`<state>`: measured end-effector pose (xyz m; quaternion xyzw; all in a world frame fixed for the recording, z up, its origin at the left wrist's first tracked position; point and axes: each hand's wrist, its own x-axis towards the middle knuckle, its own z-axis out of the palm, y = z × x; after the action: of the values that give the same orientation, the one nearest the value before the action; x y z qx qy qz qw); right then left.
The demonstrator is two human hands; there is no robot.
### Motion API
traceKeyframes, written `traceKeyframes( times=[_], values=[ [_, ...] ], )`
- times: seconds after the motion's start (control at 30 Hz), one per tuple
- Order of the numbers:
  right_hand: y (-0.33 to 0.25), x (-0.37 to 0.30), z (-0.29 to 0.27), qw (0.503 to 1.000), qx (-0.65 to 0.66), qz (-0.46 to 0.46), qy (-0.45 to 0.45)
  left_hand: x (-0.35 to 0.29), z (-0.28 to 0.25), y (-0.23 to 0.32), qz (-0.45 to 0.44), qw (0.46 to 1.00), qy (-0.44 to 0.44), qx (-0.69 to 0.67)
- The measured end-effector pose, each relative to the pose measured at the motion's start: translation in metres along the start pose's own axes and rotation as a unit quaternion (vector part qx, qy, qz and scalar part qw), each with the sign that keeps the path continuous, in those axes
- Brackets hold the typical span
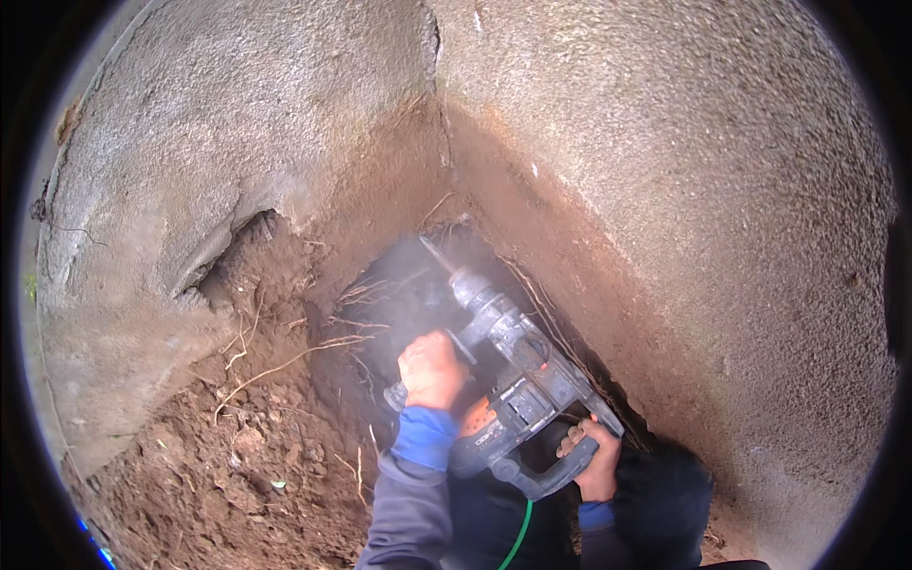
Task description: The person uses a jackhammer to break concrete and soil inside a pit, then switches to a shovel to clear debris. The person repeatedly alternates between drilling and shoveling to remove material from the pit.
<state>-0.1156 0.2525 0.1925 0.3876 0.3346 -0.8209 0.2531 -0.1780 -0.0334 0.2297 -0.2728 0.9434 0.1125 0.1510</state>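
A dusty grey rotary hammer drill (525,391) with an orange patch lies slantwise across the pit. Its pointed chisel bit (435,253) is aimed up and left at the corner where the two walls meet; haze blurs whether the tip touches anything. My left hand (433,372) is closed around the side handle, whose end sticks out beyond the fist. Around the rear D-shaped grip, the fingers of my right hand (597,462) are wrapped. A green cord (519,534) runs from the tool's back end down toward the lower edge.
Rough plastered walls rise on the left (275,85) and right (684,142). A broken hole (249,249) gapes in the left wall's base. Loose brown soil (237,465) is heaped at lower left, and thin roots (285,366) stick out around the pit. Dust hangs over the pit.
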Motion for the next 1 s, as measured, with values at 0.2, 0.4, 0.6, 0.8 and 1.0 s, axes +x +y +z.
traceKeyframes(
  times=[0.2, 0.4, 0.6, 0.8, 1.0],
  values=[
    [-0.001, -0.012, 0.018, 0.998, -0.023, -0.051, 0.013, 0.007, -0.004, -0.004, -0.043, 0.997, -0.057, -0.036],
    [-0.005, -0.025, 0.044, 0.992, -0.057, -0.115, -0.007, 0.016, 0.006, -0.015, -0.062, 0.994, -0.058, -0.069],
    [-0.012, -0.056, 0.085, 0.952, -0.226, -0.204, -0.032, 0.028, 0.030, -0.037, -0.043, 0.977, -0.055, -0.203],
    [-0.035, -0.094, 0.149, 0.803, -0.481, -0.344, -0.078, 0.036, 0.131, -0.053, 0.018, 0.769, -0.025, -0.638],
    [-0.060, -0.108, 0.163, 0.798, -0.480, -0.351, -0.097, 0.071, 0.274, -0.062, -0.034, 0.763, 0.093, -0.639]
  ],
)
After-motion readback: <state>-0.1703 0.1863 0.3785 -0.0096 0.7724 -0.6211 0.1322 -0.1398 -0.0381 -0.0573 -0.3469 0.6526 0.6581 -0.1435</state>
